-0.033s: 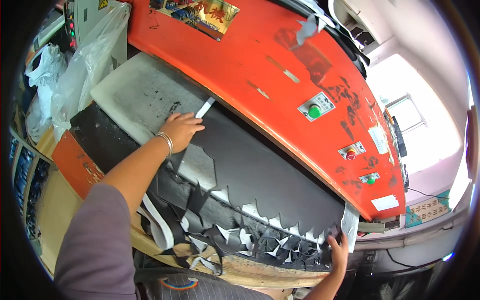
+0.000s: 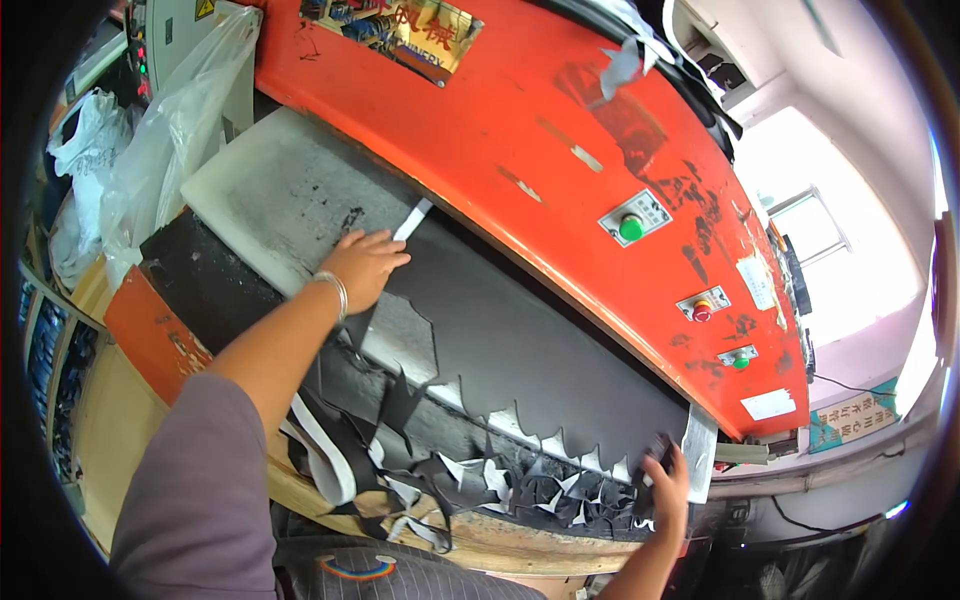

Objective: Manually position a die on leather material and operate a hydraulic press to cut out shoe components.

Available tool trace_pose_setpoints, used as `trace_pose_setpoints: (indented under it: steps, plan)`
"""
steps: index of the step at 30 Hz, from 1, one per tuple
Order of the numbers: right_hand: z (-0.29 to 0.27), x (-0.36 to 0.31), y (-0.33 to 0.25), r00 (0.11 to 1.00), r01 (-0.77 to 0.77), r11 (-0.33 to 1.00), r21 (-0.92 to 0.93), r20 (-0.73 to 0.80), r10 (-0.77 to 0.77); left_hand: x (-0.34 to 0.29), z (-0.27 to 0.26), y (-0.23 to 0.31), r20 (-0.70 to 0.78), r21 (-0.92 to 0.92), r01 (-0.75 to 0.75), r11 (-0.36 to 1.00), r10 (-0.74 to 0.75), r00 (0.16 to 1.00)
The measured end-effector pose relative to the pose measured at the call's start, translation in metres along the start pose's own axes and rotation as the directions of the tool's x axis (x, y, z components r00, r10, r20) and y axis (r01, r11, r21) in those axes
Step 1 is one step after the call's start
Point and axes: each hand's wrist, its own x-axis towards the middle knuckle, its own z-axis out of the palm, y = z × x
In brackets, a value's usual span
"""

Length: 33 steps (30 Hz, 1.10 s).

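A wide black sheet (image 2: pixel 530 330) with a jagged, cut-out near edge lies across the pale cutting board (image 2: pixel 270 170), partly under the orange press. At its left end, my left hand (image 2: pixel 365 268) is closed on the edge, fingers pointing right beside a white strip (image 2: pixel 412 221). A dark flap hangs below that hand. My right hand (image 2: pixel 667 485) is at the sheet's right end, its fingers curled on the dark corner; the fingertips are partly blurred.
Black and white offcuts (image 2: pixel 490 485) hang along the near side. The orange press beam (image 2: pixel 520 160) carries green buttons (image 2: pixel 631 228) and a red one (image 2: pixel 702 311). Clear plastic bags (image 2: pixel 160 160) stand at the far left; a wooden ledge (image 2: pixel 480 535) runs along the front.
My right hand has shifted slightly up and to the left at the sheet's right end. My left hand stays at the left edge, nearly unmoved.
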Motion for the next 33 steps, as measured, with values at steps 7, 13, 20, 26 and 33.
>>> trace_pose_setpoints:
  steps: [7,13,20,26,33]
  plan:
    - [0.259,0.015,-0.191,0.856,0.305,0.942,-0.140,0.473,-0.207,-0.012,-0.010,-0.013,0.114,-0.142,0.198,0.970,-0.183,0.977]
    - [0.351,0.032,-0.273,0.914,0.254,0.888,-0.382,0.396,-0.091,-0.014,-0.025,-0.020,0.124,-0.279,0.177,0.944,-0.147,0.981]
    - [0.380,0.022,-0.260,0.936,0.291,0.820,-0.493,0.323,-0.139,-0.017,-0.007,-0.028,0.082,-0.190,0.140,0.972,-0.126,0.989]
    - [0.356,0.025,-0.187,0.849,0.496,0.861,-0.114,0.273,-0.452,-0.015,-0.005,-0.033,0.071,-0.194,0.121,0.973,-0.109,0.991]
    - [0.348,0.012,-0.152,0.823,0.562,0.798,-0.218,0.246,-0.512,0.012,-0.004,-0.039,0.062,-0.310,0.182,0.933,-0.171,0.983]
